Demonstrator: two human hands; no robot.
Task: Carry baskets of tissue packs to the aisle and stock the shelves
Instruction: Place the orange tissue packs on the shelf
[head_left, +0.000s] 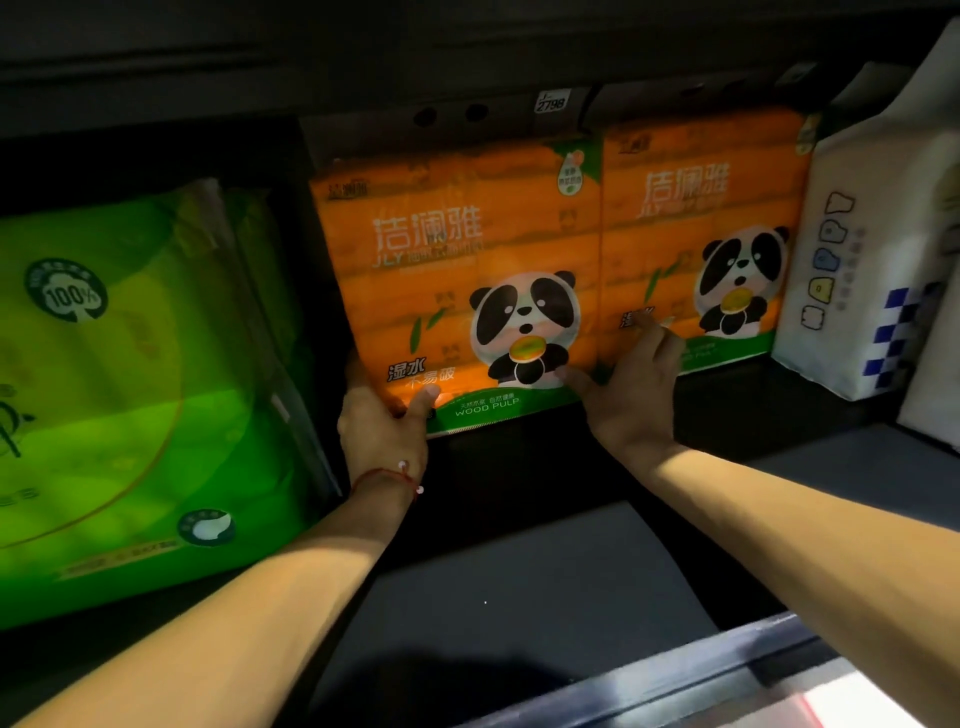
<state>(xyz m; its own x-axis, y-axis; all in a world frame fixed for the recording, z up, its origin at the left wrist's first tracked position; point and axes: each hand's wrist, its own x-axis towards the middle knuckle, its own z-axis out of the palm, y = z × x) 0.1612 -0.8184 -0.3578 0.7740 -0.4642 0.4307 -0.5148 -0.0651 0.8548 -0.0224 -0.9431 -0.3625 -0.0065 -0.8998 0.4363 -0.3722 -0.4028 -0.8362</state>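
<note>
- Orange tissue pack: stands upright at the far middle of the shelf floor, panda print facing near, right edge against the second orange pack, front face apparently a little nearer than that neighbour's.
- Left hand: grips the lower left corner, thumb laid on the front face, remaining fingers hidden round the side; red cord bracelet at the wrist.
- Right hand: fingers spread wide and nearly straight, thumb at the pack's lower right corner, fingertips reaching onto the lower left of the second orange pack; presses, holds nothing.
- Step in hand, as judged: seating and squaring the pack within its row.
- Good practice: push low and evenly with both hands so that the base slides and the top does not tip; bring the front face flush with the neighbour's; free the left corner only once the base sits flat.
- Surroundings: green tissue pack at left, nearer and apparently tilted; white tissue pack at right, just beside the second orange pack; number label on the shelf edge above; pale front rail at near right.
- Possible hindrances: dark narrow gap between green and orange packs, leaving little room for the hidden left fingers; upper shelf close over the pack tops; soft wrapping, likely to crumple under pressure from a single fingertip.
</note>
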